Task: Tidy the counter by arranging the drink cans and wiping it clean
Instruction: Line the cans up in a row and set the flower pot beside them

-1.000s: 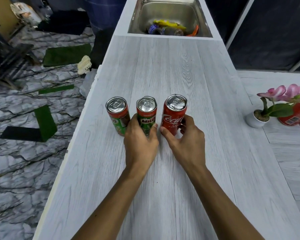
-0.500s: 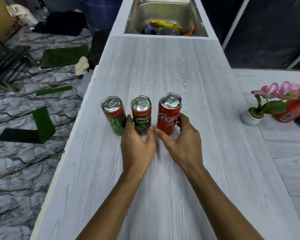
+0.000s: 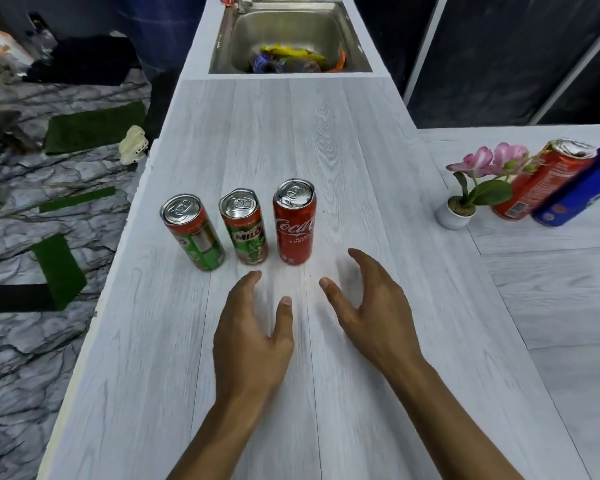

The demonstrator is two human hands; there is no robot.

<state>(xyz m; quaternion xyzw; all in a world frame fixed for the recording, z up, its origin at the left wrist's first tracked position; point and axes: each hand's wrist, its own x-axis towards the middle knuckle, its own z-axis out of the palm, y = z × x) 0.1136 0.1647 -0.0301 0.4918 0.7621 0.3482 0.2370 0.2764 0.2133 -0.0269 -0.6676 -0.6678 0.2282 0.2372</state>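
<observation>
Left hand (image 3: 253,337), right hand (image 3: 368,313): fingers relaxed, spread, holding nothing.

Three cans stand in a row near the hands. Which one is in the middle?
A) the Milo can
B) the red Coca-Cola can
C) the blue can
A: the Milo can stands between the green-and-red can on its left and the red Coca-Cola can on its right.

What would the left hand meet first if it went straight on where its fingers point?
Probably the Milo can, standing upright just beyond the left hand's fingertips; how high the hand is cannot be told.
</observation>
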